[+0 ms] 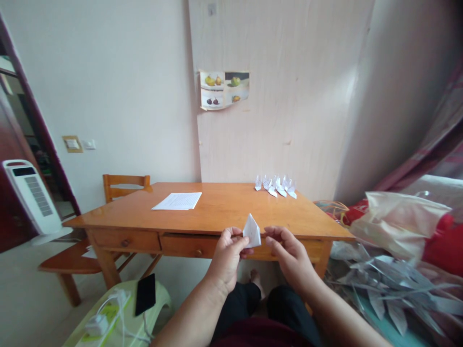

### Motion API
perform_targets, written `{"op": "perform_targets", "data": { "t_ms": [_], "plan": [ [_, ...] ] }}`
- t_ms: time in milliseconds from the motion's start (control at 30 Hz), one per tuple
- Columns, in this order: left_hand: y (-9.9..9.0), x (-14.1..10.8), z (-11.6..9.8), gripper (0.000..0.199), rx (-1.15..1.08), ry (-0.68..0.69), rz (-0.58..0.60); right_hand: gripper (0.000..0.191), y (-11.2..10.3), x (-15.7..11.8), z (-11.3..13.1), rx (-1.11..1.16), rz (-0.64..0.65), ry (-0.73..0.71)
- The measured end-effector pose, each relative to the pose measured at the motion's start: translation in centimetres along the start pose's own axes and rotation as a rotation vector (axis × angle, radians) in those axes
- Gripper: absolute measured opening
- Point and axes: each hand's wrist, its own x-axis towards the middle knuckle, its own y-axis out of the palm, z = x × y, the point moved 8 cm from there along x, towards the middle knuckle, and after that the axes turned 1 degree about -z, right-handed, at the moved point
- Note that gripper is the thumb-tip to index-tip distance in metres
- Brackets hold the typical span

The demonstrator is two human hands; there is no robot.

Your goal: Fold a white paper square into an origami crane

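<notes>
A small piece of folded white paper [252, 231], pointed at the top, is pinched between the thumb and fingers of my left hand [230, 248]. It is held upright just in front of the table's near edge. My right hand [287, 248] hovers close to its right side, thumb and fingers apart and curved, with a small gap to the paper. On the far right part of the wooden table [224, 207] stand several folded paper figures [277, 185]. A stack of printed white sheets [177, 200] lies on the table's left half.
Below left, a pale green stool [162, 294] bears a black phone [145, 294] and white chargers with cables [99, 323]. A wooden chair [126, 185] stands behind the table's left end. Plastic bags [398, 221] and grey strips [394, 284] are heaped at the right.
</notes>
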Motion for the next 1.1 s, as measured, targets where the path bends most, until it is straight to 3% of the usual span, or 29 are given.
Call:
{"op": "perform_targets", "data": {
  "t_ms": [100, 200, 400, 567, 800, 900, 1100],
  "plan": [
    [0.2, -0.1, 0.3, 0.035, -0.066, -0.097, 0.017, 0.040, 0.5, -0.5, 2.5, -0.270, 0.122, -0.322],
    [0.6, -0.3, 0.7, 0.030, -0.109, -0.200, 0.054, 0.043, 1.1, -0.9, 3.9, -0.449, 0.249, -0.522],
    [1.0, -0.8, 1.4, 0.025, -0.140, -0.367, 0.069, 0.030, 1.4, -0.7, 5.2, -0.556, 0.338, -0.598],
    [1.4, -1.3, 2.1, 0.020, -0.118, -0.444, 0.106, 0.018, 1.5, -0.4, 5.8, -0.422, 0.354, -0.516],
    [2.0, -1.8, 2.2, 0.019, -0.050, -0.420, 0.163, 0.019, 1.1, -0.1, 4.1, -0.269, 0.332, -0.315],
    [2.1, -1.7, 1.3, 0.022, 0.070, -0.298, 0.185, 0.022, 0.6, 0.0, 2.6, -0.199, 0.285, -0.197],
    [2.2, -1.5, -2.0, 0.028, 0.323, 0.145, 0.151, 0.028, 0.5, 0.2, 0.6, -0.060, 0.252, -0.031]
  ]
}}
